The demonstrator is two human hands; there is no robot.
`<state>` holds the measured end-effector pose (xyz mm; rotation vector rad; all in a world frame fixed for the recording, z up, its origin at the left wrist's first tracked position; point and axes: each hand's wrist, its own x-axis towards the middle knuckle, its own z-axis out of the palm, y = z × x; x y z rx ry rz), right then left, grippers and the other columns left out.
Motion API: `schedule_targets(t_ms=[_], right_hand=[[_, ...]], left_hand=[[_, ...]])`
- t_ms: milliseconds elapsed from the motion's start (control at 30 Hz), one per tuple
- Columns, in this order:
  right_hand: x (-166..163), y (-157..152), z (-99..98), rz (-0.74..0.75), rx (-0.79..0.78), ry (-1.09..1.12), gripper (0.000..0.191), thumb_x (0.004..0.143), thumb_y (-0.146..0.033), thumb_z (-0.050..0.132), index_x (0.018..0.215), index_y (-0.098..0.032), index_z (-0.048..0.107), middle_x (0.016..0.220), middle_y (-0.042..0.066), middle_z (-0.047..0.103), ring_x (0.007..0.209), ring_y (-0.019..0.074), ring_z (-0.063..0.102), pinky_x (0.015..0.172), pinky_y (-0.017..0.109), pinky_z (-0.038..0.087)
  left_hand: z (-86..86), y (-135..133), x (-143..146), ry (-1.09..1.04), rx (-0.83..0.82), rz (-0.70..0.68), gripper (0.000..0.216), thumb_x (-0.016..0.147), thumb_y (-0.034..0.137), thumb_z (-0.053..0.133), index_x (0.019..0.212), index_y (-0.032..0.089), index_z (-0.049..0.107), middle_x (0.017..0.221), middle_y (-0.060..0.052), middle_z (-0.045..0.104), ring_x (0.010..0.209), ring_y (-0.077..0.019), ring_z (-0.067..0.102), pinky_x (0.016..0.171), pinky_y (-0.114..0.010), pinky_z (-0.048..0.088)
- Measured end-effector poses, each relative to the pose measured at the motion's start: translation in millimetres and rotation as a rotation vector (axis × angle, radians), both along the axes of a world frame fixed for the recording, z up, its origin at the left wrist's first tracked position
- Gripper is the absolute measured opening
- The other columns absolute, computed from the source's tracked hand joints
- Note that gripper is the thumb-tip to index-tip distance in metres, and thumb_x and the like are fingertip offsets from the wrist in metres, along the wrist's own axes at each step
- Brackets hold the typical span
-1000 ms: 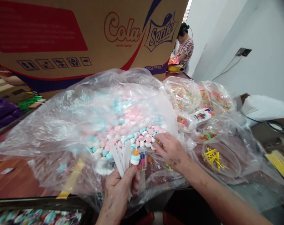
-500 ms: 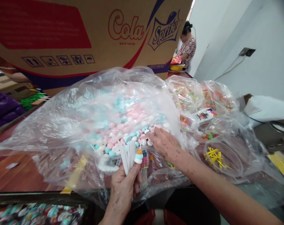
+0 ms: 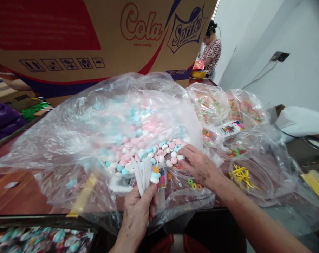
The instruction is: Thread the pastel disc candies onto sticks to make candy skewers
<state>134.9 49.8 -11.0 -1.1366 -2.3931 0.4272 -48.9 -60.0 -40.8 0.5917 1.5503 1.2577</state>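
Note:
My left hand (image 3: 138, 211) is closed round a bunch of white sticks (image 3: 142, 174); one stick carries stacked candies (image 3: 155, 174) in orange, blue and white. My right hand (image 3: 199, 165) reaches into the mouth of a large clear plastic bag (image 3: 96, 119) and its fingertips pinch a white candy (image 3: 181, 157) at the edge of the heap of pink, blue and white candies (image 3: 154, 151).
A big cardboard box (image 3: 96, 38) printed Cola and Sprite stands behind the bag. More clear bags of coloured candy (image 3: 222, 105) lie to the right, and a bowl with yellow sticks (image 3: 245, 174). A person (image 3: 211, 49) sits far back. A tray of wrapped candies (image 3: 40, 239) sits bottom left.
My right hand has shifted a little right and nearer along the edge of the candy heap, and now pinches a white candy. My left hand with the sticks has stayed put.

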Motion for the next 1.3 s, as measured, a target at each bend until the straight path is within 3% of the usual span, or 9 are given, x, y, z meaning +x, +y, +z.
schedule_targets(t_ms=[233, 467, 567, 767, 900, 967, 1100, 1167, 1300], right_hand=[[-13, 5, -10.6, 0.039, 0.173, -0.139, 0.011, 0.09, -0.011, 0.053, 0.095, -0.014, 0.062, 0.093, 0.01, 0.066, 0.093, 0.0242, 0.059, 0.082, 0.036, 0.048], [-15, 11, -29.4, 0.193, 0.269, -0.354, 0.015, 0.09, -0.007, 0.051, 0.088, -0.018, 0.061, 0.086, 0.005, 0.065, 0.088, 0.0212, 0.056, 0.079, 0.032, 0.045], [-14, 10, -26.9, 0.215, 0.245, -0.39, 0.015, 0.091, -0.007, 0.05, 0.089, -0.018, 0.06, 0.087, 0.006, 0.065, 0.087, 0.0209, 0.057, 0.078, 0.031, 0.044], [-20, 6, -19.2, 0.105, 0.12, -0.395, 0.02, 0.087, -0.008, 0.053, 0.101, -0.02, 0.061, 0.093, 0.007, 0.068, 0.092, 0.0239, 0.059, 0.077, 0.032, 0.045], [-23, 9, -21.5, -0.067, 0.011, -0.229, 0.019, 0.084, -0.008, 0.053, 0.096, -0.019, 0.063, 0.09, 0.009, 0.068, 0.092, 0.0243, 0.061, 0.077, 0.032, 0.045], [-20, 10, -21.1, -0.133, -0.098, -0.032, 0.017, 0.085, -0.014, 0.053, 0.098, -0.019, 0.062, 0.088, 0.006, 0.068, 0.085, 0.0213, 0.062, 0.073, 0.03, 0.046], [-13, 9, -16.2, -0.106, -0.673, 0.696, 0.016, 0.082, -0.03, 0.064, 0.093, -0.02, 0.059, 0.076, -0.002, 0.065, 0.063, 0.0119, 0.057, 0.058, 0.022, 0.044], [-12, 7, -13.6, -0.087, -0.857, 0.88, 0.02, 0.076, -0.03, 0.071, 0.089, -0.019, 0.061, 0.071, -0.004, 0.063, 0.055, 0.0084, 0.053, 0.053, 0.02, 0.041], [-16, 5, -10.9, -0.093, -0.938, 0.991, 0.022, 0.07, -0.028, 0.078, 0.085, -0.017, 0.065, 0.07, -0.004, 0.064, 0.054, 0.0065, 0.052, 0.051, 0.018, 0.042]], left_hand=[[-2.4, -1, -1, 0.01, 0.004, -0.04, 0.044, 0.073, 0.051, 0.07, 0.053, 0.015, 0.056, 0.041, 0.004, 0.052, 0.028, -0.0044, 0.035, 0.03, -0.016, 0.022], [-8.3, -3, -6, 0.06, -0.021, -0.171, 0.045, 0.076, 0.053, 0.067, 0.053, 0.016, 0.057, 0.033, 0.003, 0.048, 0.029, -0.0077, 0.04, 0.033, -0.016, 0.027], [-4.9, -3, -7, 0.075, -0.047, -0.21, 0.043, 0.077, 0.051, 0.066, 0.052, 0.016, 0.059, 0.033, 0.002, 0.05, 0.03, -0.0084, 0.043, 0.035, -0.017, 0.03], [0.4, -2, -5, 0.079, -0.079, -0.201, 0.042, 0.074, 0.052, 0.067, 0.052, 0.017, 0.056, 0.033, 0.002, 0.051, 0.029, -0.0085, 0.042, 0.033, -0.017, 0.029], [3.3, -1, -4, 0.12, -0.101, -0.186, 0.04, 0.076, 0.05, 0.064, 0.053, 0.018, 0.056, 0.033, 0.003, 0.049, 0.029, -0.0082, 0.041, 0.034, -0.017, 0.03], [5.1, -1, -2, 0.14, -0.097, -0.206, 0.04, 0.076, 0.048, 0.063, 0.052, 0.018, 0.055, 0.033, 0.004, 0.047, 0.029, -0.0079, 0.039, 0.034, -0.017, 0.029], [6.0, 1, 0, 0.198, -0.042, -0.246, 0.038, 0.078, 0.045, 0.061, 0.053, 0.018, 0.056, 0.038, 0.005, 0.046, 0.031, -0.0072, 0.037, 0.035, -0.018, 0.024], [4.3, 2, 0, 0.207, -0.018, -0.274, 0.039, 0.079, 0.046, 0.061, 0.053, 0.017, 0.056, 0.04, 0.004, 0.047, 0.031, -0.0072, 0.036, 0.035, -0.019, 0.023], [0.8, 2, 0, 0.208, -0.009, -0.304, 0.041, 0.079, 0.048, 0.06, 0.053, 0.018, 0.054, 0.039, 0.005, 0.044, 0.032, -0.0081, 0.036, 0.036, -0.019, 0.023]])
